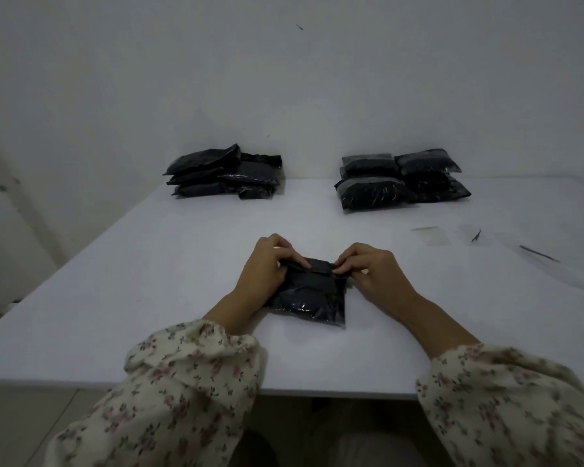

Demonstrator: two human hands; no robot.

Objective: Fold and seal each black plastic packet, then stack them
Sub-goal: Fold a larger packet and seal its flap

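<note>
One black plastic packet [312, 298] lies flat on the white table [149, 264] at the centre of the frame, just below the middle, with both hands working its far edge. The left hand [265, 267] has its fingers curled over the packet's upper left corner and pinches the folded-over flap [317, 266] there. The right hand [373, 269] pinches the same flap at its upper right corner, fingertips bent down onto the plastic. The flap looks turned down over the body of the packet, so the step in hand seems to be pressing the fold shut, with the seal not yet finished. Two piles of dark packets sit at the far edge of the table against the wall. The pile at upper left [223, 173] is looser, with flaps sticking out, and is probably the stock waiting to be folded. The pile at upper right [398, 178] is squarer and glossier, and probably holds the finished ones (this is a reading of their look, not a certainty). A few pale thin strips [430, 235] lie at the right of the frame, perhaps peeled liners, though they are too faint to be sure. On that reading the job is roughly half done, and this packet has yet to join a stack
</note>
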